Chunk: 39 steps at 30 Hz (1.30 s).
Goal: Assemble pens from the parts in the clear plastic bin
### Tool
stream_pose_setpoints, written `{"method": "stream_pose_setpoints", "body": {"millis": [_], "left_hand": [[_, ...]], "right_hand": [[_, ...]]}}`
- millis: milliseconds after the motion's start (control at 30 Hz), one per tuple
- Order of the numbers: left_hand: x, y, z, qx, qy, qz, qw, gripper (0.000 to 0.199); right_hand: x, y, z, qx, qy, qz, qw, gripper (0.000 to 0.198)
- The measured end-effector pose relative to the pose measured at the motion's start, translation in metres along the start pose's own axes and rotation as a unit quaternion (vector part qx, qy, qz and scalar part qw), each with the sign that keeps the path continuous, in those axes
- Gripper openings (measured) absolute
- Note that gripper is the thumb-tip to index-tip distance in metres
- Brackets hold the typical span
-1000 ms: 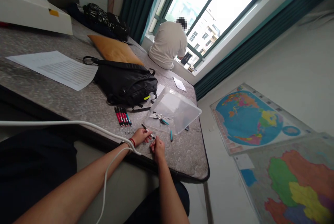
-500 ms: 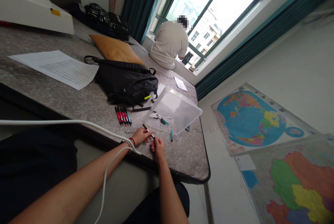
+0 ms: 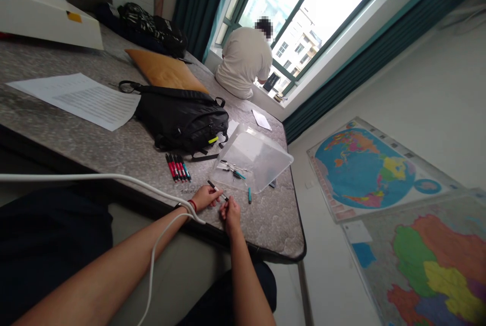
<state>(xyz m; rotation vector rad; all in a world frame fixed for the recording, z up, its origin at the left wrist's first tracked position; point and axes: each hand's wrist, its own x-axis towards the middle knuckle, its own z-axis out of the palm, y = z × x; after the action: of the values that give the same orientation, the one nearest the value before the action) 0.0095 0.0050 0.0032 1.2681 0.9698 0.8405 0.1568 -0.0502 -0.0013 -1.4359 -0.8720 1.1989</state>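
My left hand [image 3: 207, 197] is closed around the middle of a slim black-and-white pen [image 3: 215, 188], just above the mattress [image 3: 261, 230]. At the pen's lower right end, my right hand [image 3: 231, 211] pinches the dark tip, its fingers partly hiding it. A teal pen [image 3: 249, 195] lies by itself to the right of my hands. Behind them is a clear plastic bin [image 3: 271, 164], tipped so that its opening faces me, with several pens and thin metal-looking pieces [image 3: 235, 170] in it. To the left, several red and teal pens [image 3: 177, 167] form a neat row.
A black backpack [image 3: 182, 118], a printed sheet [image 3: 83, 100] and a brown envelope [image 3: 167, 70] lie farther back. White cables [image 3: 125, 178] cross over my left wrist. Another person [image 3: 245, 60] sits by the window, back turned. Maps [image 3: 364, 164] hang on the right wall.
My right hand has shifted slightly right along the pen, and a little more of the pen shows between my hands. The view has tilted slightly; other things lie as before.
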Motion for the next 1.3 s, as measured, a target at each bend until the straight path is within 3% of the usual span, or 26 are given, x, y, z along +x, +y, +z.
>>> {"method": "stream_pose_setpoints", "body": {"millis": [267, 533, 767, 1033, 1300], "left_hand": [[0.002, -0.006, 0.003, -0.025, -0.022, 0.016, 0.999, 0.051], [0.004, -0.008, 0.003, -0.001, -0.057, 0.031, 0.998, 0.065], [0.002, -0.002, -0.001, 0.074, -0.111, 0.071, 0.988, 0.046], [-0.002, 0.001, -0.002, 0.129, -0.068, 0.063, 0.987, 0.035], [-0.003, 0.010, 0.000, 0.066, -0.094, 0.066, 0.991, 0.042]], "right_hand": [[-0.002, -0.003, 0.000, 0.025, 0.006, 0.004, 1.000, 0.053], [-0.003, -0.008, -0.001, 0.032, -0.010, 0.014, 0.999, 0.054], [-0.002, -0.013, -0.003, -0.003, -0.060, 0.046, 0.997, 0.055], [0.003, -0.006, -0.003, 0.011, -0.046, 0.040, 0.998, 0.055], [0.008, 0.005, -0.004, 0.024, -0.044, 0.022, 0.998, 0.055]]}}
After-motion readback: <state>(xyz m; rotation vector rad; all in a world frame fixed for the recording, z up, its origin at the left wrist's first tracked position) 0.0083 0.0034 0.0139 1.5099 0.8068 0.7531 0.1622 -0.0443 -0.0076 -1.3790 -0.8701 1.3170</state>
